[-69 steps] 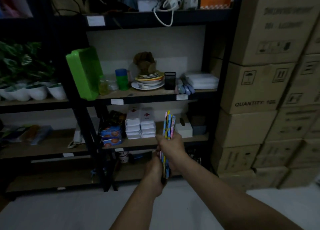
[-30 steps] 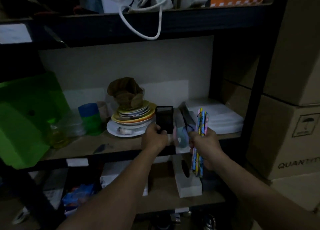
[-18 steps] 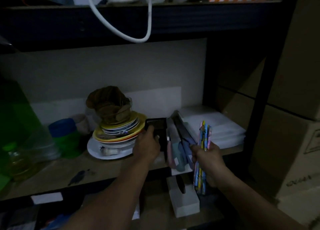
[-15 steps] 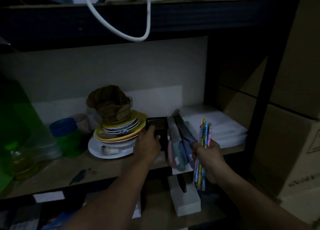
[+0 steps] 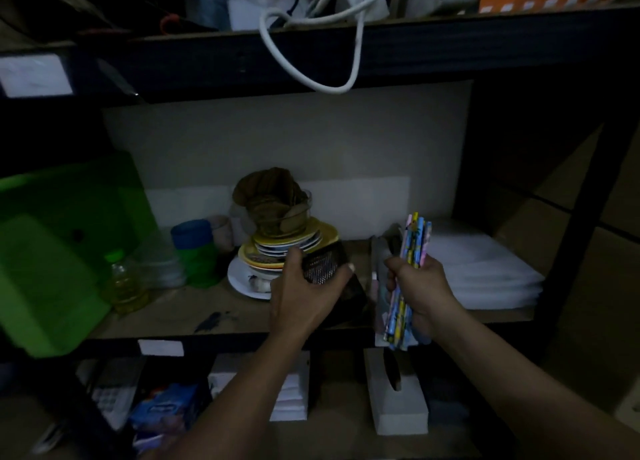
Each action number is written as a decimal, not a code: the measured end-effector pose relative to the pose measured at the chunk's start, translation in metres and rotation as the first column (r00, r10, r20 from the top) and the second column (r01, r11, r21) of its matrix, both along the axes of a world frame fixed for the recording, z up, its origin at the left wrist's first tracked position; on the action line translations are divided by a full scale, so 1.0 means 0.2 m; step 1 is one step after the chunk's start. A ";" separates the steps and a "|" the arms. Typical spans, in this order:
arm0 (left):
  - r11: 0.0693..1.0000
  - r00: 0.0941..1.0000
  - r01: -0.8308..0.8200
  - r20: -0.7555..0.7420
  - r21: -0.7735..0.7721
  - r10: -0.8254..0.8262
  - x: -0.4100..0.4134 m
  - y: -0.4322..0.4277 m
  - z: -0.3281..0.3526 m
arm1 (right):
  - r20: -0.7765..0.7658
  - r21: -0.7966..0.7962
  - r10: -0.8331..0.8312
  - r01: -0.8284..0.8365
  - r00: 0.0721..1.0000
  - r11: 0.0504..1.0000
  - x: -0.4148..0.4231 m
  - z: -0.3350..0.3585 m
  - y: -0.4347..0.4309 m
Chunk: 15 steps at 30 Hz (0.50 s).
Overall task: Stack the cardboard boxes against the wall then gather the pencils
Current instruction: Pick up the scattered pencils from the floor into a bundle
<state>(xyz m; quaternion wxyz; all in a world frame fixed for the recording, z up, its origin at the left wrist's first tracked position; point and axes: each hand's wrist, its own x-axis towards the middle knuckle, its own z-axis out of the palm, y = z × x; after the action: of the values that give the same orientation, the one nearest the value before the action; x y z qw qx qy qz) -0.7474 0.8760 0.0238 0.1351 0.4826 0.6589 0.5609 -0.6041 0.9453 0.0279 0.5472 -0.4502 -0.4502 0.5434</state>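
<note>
My right hand [image 5: 420, 291] grips a bundle of colourful pencils [image 5: 410, 252], held upright in front of the middle shelf. To its left, my left hand [image 5: 304, 295] is closed around a black mesh holder [image 5: 325, 264], which is tilted over the shelf board. Cardboard boxes [image 5: 613, 196] stand stacked at the far right, partly hidden behind the black shelf post.
A stack of plates with a bowl of brown stuff [image 5: 280, 231] sits just left of my hands. Blue-lidded green cup [image 5: 194, 252], oil bottle [image 5: 126, 283] and green tub [image 5: 59, 252] stand further left. White folded sheets [image 5: 485, 272] lie to the right. A white cable [image 5: 311, 68] hangs from the shelf above.
My left hand has lifted and tilted the black mesh holder off the shelf. My right hand keeps the pencils beside it, slightly higher than half a second ago.
</note>
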 end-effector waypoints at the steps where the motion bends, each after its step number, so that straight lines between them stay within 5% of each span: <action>1: 1.000 1.000 0.011 0.008 -0.003 -0.011 0.00 -0.02 -0.02 | 0.008 -0.009 0.008 -0.008 1.000 1.000 -0.02 -0.01 -0.01; 15: 0.980 0.978 0.160 0.151 -0.114 -0.142 -0.03 -0.08 -0.19 | 0.008 0.023 0.082 -0.082 0.997 0.996 -0.11 0.16 -0.01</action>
<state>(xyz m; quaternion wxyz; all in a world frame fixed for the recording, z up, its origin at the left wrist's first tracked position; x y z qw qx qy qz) -0.7525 0.8596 -0.0141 0.2541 0.4807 0.6430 0.5393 -0.6266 0.9434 0.0599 0.5279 -0.4269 -0.4765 0.5585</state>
